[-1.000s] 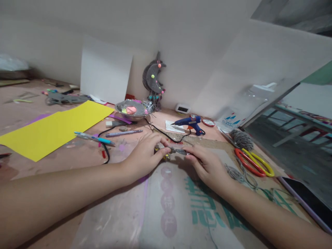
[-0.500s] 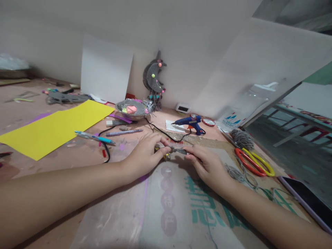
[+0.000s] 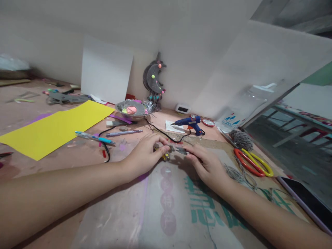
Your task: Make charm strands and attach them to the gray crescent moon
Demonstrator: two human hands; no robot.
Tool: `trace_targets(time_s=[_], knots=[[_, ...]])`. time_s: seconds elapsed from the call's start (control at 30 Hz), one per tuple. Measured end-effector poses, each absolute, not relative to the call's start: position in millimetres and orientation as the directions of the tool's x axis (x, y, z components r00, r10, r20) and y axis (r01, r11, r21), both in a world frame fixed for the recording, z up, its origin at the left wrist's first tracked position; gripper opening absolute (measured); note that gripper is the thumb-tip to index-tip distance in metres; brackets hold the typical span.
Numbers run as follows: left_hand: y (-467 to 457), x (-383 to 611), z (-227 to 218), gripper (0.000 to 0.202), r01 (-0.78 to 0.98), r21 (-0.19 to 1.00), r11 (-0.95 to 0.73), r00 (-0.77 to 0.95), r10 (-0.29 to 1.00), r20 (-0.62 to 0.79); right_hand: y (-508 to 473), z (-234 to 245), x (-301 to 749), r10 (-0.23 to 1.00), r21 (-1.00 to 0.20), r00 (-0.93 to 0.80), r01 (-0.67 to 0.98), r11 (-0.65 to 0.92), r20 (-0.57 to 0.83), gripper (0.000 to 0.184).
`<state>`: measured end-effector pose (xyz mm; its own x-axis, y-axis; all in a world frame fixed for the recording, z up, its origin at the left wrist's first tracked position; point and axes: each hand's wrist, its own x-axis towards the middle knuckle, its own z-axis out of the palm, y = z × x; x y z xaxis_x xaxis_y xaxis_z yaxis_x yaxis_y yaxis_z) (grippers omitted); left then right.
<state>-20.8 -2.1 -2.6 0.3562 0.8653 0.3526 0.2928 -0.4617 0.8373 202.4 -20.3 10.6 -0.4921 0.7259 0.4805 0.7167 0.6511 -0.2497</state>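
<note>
Head view: my left hand (image 3: 147, 152) pinches a small yellow and grey thing (image 3: 166, 156) over the plastic sheet (image 3: 116, 214) on the desk (image 3: 83, 152). My right hand (image 3: 207, 164) grips a grey tool (image 3: 181, 150) just beside it.

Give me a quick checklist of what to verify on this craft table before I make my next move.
1. Left hand grips the small yellow piece: ok, pinched by thumb and fingers.
2. Right hand grips the slim grey item: ok, held at its right end.
3. Grey item's tip touches the yellow piece: cannot tell, too small and blurred.
4. Scissors clear of both hands: ok, lying off to the right.
5. Glue gun nozzle over the white paper: ok.
6. Glue gun cool: cannot tell.
</note>
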Motion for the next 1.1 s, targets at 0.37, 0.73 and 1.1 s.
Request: trace_targets(time_s=[0.37,0.73,1.1], knots=[[-4.5,-20.9,2.8,0.011,0.346,0.786,-0.512,0.374,0.844,0.385,-18.3,8.5,203.9,0.734,-0.251,-0.514,0.715,0.652,0.443,0.028],[-3.4,-20.2,-0.5,0.014,0.315,0.84,-0.442,0.369,0.873,0.321,-19.3,8.6,204.7,0.729,-0.238,-0.522,0.715,0.657,0.443,0.025],[-0.4,-17.7,-4.3,0.017,0.172,0.926,-0.337,0.405,0.881,0.245,-20.0,8.2,203.8,0.733,-0.28,-0.488,0.706,0.651,0.475,0.026]])
